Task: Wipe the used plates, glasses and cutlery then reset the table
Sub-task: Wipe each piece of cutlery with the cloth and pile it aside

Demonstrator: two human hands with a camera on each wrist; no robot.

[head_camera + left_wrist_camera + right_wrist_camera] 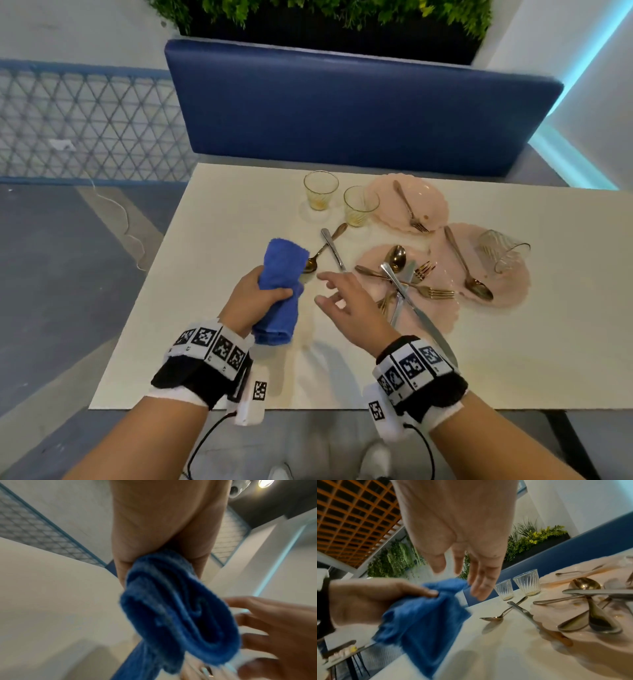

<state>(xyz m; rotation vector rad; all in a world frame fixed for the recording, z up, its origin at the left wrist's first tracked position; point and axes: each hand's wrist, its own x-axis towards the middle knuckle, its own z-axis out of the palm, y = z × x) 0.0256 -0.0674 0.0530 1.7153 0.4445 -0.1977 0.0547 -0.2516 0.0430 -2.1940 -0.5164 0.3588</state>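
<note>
Our left hand (pixel 255 298) is wrapped tight around the rolled blue cloth (pixel 279 291), held above the near left part of the white table (pixel 212 240). The roll's long axis runs nearly upright, its top end tipped away from us and its lower end hanging toward the near edge. Our right hand (pixel 349 305) hovers just beside it, fingers spread loose, holding nothing.

Over to the dishes: two upright glasses (pixel 321 189) stand side by side at the far end, each with a yellowish trace at the bottom. The far pink plate (pixel 431 198) carries one fork. The near plate (pixel 370 270) holds a crossed heap of forks, a spoon and knives. The right-hand plate (pixel 513 291) has a spoon and a third glass (pixel 503 249) lying on its side.
</note>
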